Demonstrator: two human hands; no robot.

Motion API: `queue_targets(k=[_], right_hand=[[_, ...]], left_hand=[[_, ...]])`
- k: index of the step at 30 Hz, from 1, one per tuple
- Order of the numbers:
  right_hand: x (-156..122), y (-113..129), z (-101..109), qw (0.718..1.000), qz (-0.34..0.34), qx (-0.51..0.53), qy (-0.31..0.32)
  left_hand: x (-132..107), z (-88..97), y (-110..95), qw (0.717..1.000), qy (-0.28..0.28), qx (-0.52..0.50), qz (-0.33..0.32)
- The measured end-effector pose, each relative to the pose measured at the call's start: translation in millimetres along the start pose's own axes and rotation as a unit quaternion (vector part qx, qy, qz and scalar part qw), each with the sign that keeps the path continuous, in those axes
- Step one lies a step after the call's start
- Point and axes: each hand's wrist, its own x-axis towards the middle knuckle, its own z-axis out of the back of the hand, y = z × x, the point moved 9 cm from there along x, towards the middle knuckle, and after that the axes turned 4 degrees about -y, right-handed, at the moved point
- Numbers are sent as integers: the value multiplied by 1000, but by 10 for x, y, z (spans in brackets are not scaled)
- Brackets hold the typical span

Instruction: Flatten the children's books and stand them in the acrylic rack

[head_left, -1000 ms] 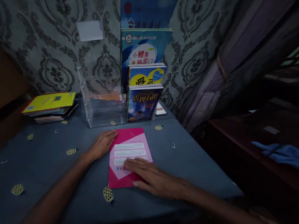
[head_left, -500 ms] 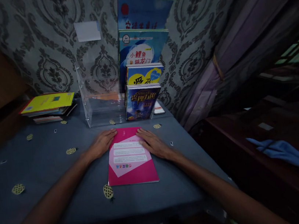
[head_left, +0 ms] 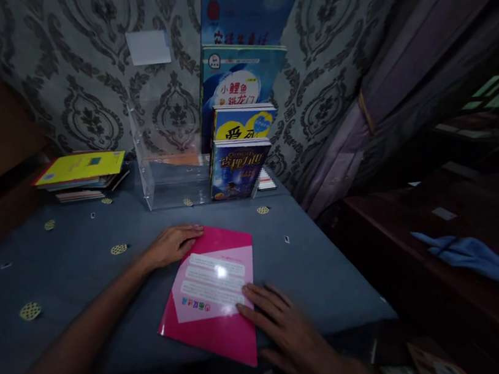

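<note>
A pink booklet [head_left: 213, 291] with a pale label lies on the grey-blue tablecloth [head_left: 68, 280], turned slightly and partly over the near table edge. My left hand [head_left: 172, 245] rests at its far left corner, fingers curled loosely against the cover. Open with fingers spread, my right hand [head_left: 288, 330] lies flat at the booklet's near right edge, touching it.
A clear acrylic stand [head_left: 171, 161] against the patterned wall holds several upright books [head_left: 241, 163] on its right side. A stack of books with a yellow cover [head_left: 83, 173] lies far left. Right of the table are a curtain and a dark wooden surface with a blue cloth [head_left: 467, 252].
The booklet has slid toward me and rotated, its near corner now past the table edge. My right hand moved from the far right corner down to the near right edge.
</note>
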Motion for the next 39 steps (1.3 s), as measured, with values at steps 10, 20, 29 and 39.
queue_targets(k=[10,20,29,39], right_hand=[[217,580,311,981,58,75,-170],[720,-289,1134,945,-129,124,-272],[1004,-1272,1155,860,-255,300,-325],[1183,-1731,603,810,-341,408,-246]], left_hand=[[12,-32,-271,988,23,-151,-5],[-11,-12,-86,924,0,-354,147],[57,-85,65,835,-117,-515,156],[-68,-9,123,841,-41,-486,236]])
